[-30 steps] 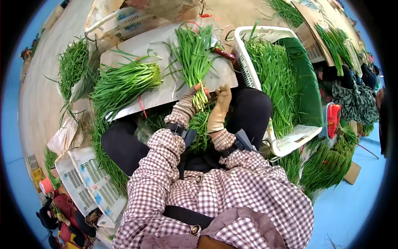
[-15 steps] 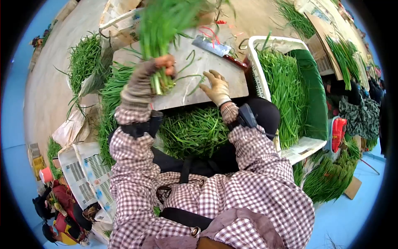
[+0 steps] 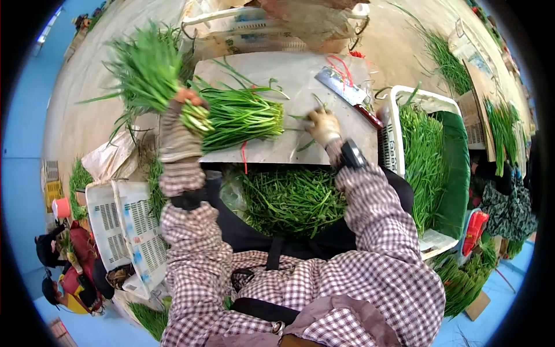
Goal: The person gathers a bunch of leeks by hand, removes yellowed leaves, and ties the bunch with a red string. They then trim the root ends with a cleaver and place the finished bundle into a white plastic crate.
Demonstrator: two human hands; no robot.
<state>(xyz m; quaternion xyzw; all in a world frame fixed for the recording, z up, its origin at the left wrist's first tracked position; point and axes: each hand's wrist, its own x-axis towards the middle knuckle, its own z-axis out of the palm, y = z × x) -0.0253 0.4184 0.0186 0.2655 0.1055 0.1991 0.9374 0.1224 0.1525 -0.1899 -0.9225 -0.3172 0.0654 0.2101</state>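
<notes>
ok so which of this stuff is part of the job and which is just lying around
In hand:
left hand gripping a bunch of greens
right hand at loose leaves on the board
bundle lying on the board

Lying about:
cleaver at the board's far edge
basket of greens on the right
pile of greens in the lap
white crates on the left

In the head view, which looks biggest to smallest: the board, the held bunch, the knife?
1. board
2. held bunch in the left hand
3. knife
The raised bunch may look big from nearness.
</notes>
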